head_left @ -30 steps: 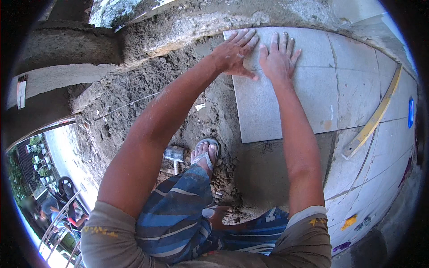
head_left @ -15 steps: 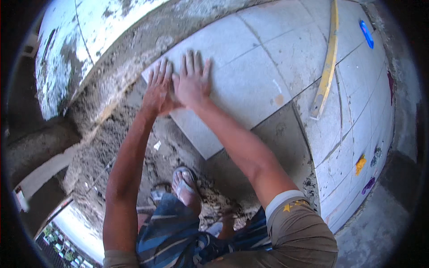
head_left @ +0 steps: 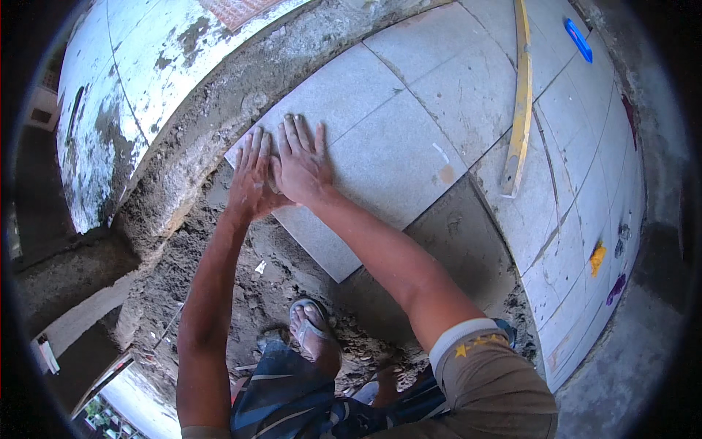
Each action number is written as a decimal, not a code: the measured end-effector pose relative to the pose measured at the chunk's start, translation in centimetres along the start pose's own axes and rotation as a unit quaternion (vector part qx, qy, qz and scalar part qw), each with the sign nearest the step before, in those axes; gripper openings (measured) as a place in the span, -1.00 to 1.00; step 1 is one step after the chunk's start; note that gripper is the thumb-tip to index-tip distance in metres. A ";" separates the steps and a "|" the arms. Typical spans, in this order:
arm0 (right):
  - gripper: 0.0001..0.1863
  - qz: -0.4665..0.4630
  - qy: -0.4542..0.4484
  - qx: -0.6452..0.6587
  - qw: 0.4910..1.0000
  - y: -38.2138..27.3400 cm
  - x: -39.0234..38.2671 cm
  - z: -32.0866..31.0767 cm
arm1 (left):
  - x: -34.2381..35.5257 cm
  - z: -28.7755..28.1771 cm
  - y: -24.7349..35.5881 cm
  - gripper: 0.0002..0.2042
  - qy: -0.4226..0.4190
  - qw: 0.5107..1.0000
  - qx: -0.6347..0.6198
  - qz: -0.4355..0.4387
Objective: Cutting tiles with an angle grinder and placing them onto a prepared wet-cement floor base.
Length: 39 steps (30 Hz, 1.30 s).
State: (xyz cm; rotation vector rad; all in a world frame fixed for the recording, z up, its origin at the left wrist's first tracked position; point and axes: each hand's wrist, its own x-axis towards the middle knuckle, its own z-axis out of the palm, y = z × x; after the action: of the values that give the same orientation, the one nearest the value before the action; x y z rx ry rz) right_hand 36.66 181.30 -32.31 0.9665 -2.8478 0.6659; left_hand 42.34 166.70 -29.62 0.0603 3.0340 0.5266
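Observation:
Both my palms lie on a large light grey floor tile (head_left: 395, 175), close to its left edge. My left hand (head_left: 252, 179) is flat, fingers stretched forward, with its heel near the tile's edge. Beside it, my right hand (head_left: 301, 164) lies with fingers spread, its thumb side touching the left hand. Neither hand holds anything. The tile's near corner juts over the rough mortar bed. Right of that corner is a smoothed grey patch of wet mortar (head_left: 453, 249), bordered by other tiles.
A long yellow straightedge (head_left: 521, 110) lies across laid tiles at the right. Beyond it is a blue tool (head_left: 578, 40). An orange-yellow scrap (head_left: 597, 258) and a purple scrap (head_left: 616, 290) sit further right. My sandalled foot (head_left: 311, 325) stands on lumpy mortar. A stained white slab (head_left: 146, 73) is at upper left.
My view has shifted slightly, so the hands and tile appear a little lower. Both hands stay flat on the tile, pressed at about the same place.

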 end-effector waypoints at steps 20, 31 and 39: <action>0.12 0.119 0.011 -0.107 0.987 7.5 8.5 -1.2 | 0.2 -1.9 1.5 0.52 -0.034 0.999 -0.007 -0.034; 0.05 0.092 0.035 -0.097 0.990 7.9 8.2 -0.8 | 0.5 -1.3 1.8 0.45 -0.033 0.999 -0.008 -0.035; 0.04 0.105 0.005 -0.100 0.989 6.3 8.6 -1.1 | -0.7 -0.6 1.6 0.32 -0.025 0.999 -0.023 -0.033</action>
State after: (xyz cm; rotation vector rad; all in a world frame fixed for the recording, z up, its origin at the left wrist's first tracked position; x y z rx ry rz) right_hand 25.99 181.36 -32.00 0.6410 -2.9618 0.3857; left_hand 43.00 167.92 -28.45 -0.0271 2.9618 0.5816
